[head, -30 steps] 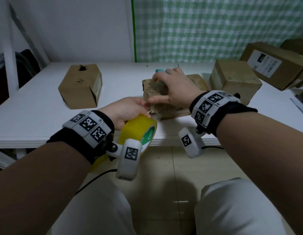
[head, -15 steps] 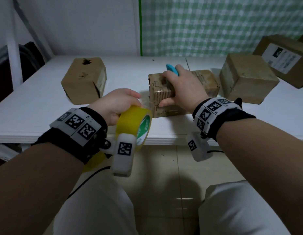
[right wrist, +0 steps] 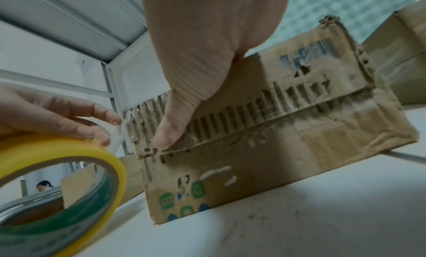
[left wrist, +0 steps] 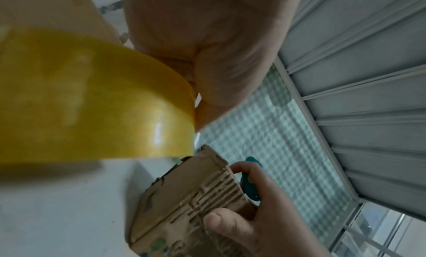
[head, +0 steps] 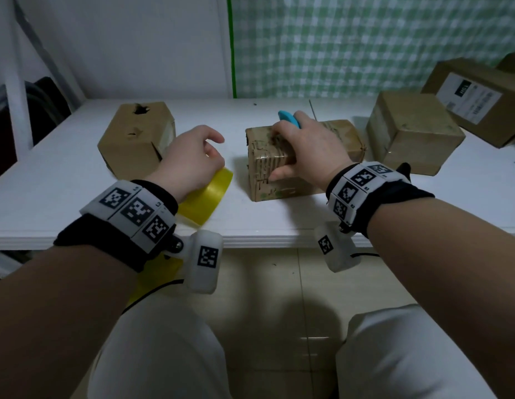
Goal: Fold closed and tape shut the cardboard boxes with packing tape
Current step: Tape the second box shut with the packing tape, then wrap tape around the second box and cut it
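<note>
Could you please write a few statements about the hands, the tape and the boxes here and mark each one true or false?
1. The left hand rests on a yellow tape roll. True.
2. The right hand lies flat on the bare table. False: it grips the worn box, thumb pressed on the near face.
3. A blue tool sits in the right hand. True.
4. The box with a hole in its top is to the right of the worn box. False: it stands to the left of it.
5. The labelled box is at the far right. True.
</note>
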Available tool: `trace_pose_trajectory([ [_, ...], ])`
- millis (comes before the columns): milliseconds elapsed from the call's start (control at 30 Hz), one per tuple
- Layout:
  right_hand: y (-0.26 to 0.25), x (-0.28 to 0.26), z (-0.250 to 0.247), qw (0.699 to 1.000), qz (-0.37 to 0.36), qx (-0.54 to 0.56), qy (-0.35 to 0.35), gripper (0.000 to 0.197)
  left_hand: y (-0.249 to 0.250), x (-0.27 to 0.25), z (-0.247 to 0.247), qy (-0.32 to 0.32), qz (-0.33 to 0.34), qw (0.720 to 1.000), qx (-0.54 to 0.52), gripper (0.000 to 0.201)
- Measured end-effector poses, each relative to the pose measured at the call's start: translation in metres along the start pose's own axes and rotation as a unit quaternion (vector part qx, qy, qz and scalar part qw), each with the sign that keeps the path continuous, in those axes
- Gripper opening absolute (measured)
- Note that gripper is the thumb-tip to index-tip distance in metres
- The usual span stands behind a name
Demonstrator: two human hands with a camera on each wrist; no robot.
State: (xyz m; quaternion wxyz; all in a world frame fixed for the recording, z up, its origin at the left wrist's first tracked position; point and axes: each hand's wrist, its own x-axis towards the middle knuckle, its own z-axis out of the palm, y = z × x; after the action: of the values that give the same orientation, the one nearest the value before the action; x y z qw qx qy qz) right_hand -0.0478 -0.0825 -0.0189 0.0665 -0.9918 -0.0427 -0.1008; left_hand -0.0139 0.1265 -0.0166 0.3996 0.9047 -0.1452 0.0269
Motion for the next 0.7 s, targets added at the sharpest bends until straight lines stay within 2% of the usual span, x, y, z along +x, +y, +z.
trace_pose_trajectory([
  [133, 0.006, 0.0, -0.008, 1.0, 0.002, 0.003, -0.023, 0.091, 0.0, -0.001, 0.006, 0.003, 0.011, 1.0, 0.02, 0.024],
  [300, 0.014, 0.006, -0.019, 0.994, 0.025, -0.046, -0.094, 0.117, -0.002, 0.0, 0.009, 0.014, -0.013, 1.0, 0.002, 0.021],
  [567, 0.006, -0.004, -0.027, 0.993, 0.05, -0.005, -0.103, 0.107, 0.0, -0.01, 0.003, 0.021, -0.023, 0.999, -0.036, 0.031],
  [700, 0.003, -0.01, -0.046, 0.987, 0.031, 0.007, -0.155, 0.098, -0.001, -0.014, -0.006, 0.055, -0.058, 0.991, -0.107, 0.035],
])
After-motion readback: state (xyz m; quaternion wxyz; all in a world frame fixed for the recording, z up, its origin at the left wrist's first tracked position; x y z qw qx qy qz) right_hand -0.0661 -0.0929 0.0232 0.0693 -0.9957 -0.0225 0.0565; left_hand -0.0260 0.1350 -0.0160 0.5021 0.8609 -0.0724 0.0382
